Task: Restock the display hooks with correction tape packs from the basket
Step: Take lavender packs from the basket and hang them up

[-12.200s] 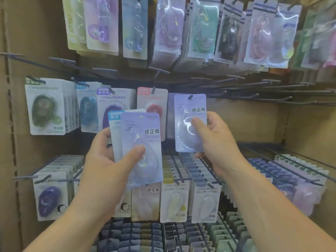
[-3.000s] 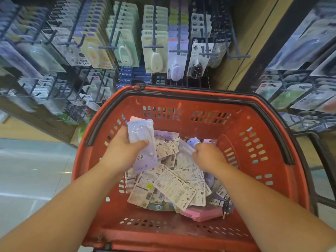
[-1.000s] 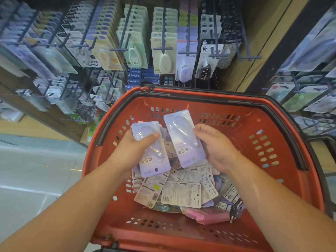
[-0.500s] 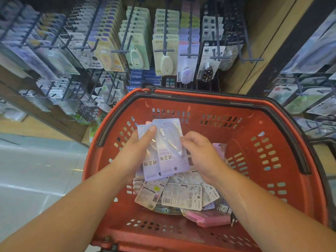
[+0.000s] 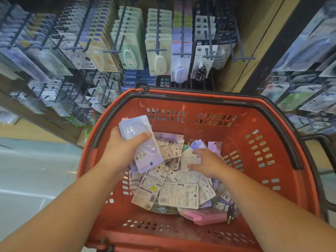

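A red plastic basket [image 5: 254, 113] with a black handle sits below me, holding a heap of correction tape packs [image 5: 178, 195], most lying back side up. My left hand [image 5: 123, 150] grips a small stack of lilac correction tape packs [image 5: 143, 144] over the basket's left side. My right hand [image 5: 207, 160] reaches down onto the heap with fingers spread, touching a pack near a purple dispenser [image 5: 198, 144]; I cannot see anything held in it. Display hooks [image 5: 158, 50] loaded with packs hang beyond the basket.
A pink case [image 5: 207, 217] lies at the near edge of the heap. More hooks with packs fill the racks at the left [image 5: 54, 57] and right [image 5: 305, 95]. Pale floor [image 5: 32, 171] shows to the left of the basket.
The pack my right hand held half a second ago now sits in the stack in my left hand. My right hand has dropped back onto the heap.
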Tool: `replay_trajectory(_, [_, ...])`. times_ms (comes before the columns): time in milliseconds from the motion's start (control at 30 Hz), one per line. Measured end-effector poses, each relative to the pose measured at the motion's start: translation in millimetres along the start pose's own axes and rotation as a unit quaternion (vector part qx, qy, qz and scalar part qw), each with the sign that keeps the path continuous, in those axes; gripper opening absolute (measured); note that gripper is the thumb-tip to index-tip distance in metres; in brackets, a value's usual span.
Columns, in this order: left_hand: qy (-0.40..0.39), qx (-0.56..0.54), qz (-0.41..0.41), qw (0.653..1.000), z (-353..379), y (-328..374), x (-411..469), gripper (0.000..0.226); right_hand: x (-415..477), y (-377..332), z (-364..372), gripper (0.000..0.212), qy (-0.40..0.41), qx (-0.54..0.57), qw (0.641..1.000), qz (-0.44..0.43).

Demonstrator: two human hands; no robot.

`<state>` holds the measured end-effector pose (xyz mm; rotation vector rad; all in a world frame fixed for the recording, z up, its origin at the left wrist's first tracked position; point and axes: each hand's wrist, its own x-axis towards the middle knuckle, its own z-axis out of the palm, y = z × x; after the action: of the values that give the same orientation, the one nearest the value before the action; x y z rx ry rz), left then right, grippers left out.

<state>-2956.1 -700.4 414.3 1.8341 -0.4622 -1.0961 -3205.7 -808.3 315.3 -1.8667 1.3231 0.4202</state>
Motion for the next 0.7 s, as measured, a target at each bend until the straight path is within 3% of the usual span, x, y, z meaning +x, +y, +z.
replay_trajectory(100, [-0.001, 0.012, -0.003, 1.000, 0.3, -2.2, -0.5, 0.057, 8.7, 20.7, 21.1, 0.087, -0.026, -0.138, 0.990, -0.022])
replay_trajectory(333, [-0.017, 0.033, 0.011, 0.999, -0.1, -1.9, -4.1, 0.070, 8.8, 14.6, 28.2, 0.096, 0.040, -0.184, 0.982, 0.000])
replay_trajectory(433, [-0.011, 0.053, 0.015, 0.998, 0.5, -3.0, -4.6, 0.087, 9.1, 16.5, 23.5, 0.074, 0.039, -0.123, 0.991, 0.022])
replay_trajectory(567, [-0.016, 0.053, 0.023, 0.998, 1.1, -1.3, -5.3, 0.085, 10.1, 15.5, 12.4, 0.025, 0.028, -0.020, 0.999, 0.009])
replay_trajectory(700, [-0.035, 0.063, 0.015, 0.997, 2.0, -1.0, -7.7, 0.077, 9.8, 11.7, 7.6, 0.031, 0.033, 0.068, 0.997, -0.003])
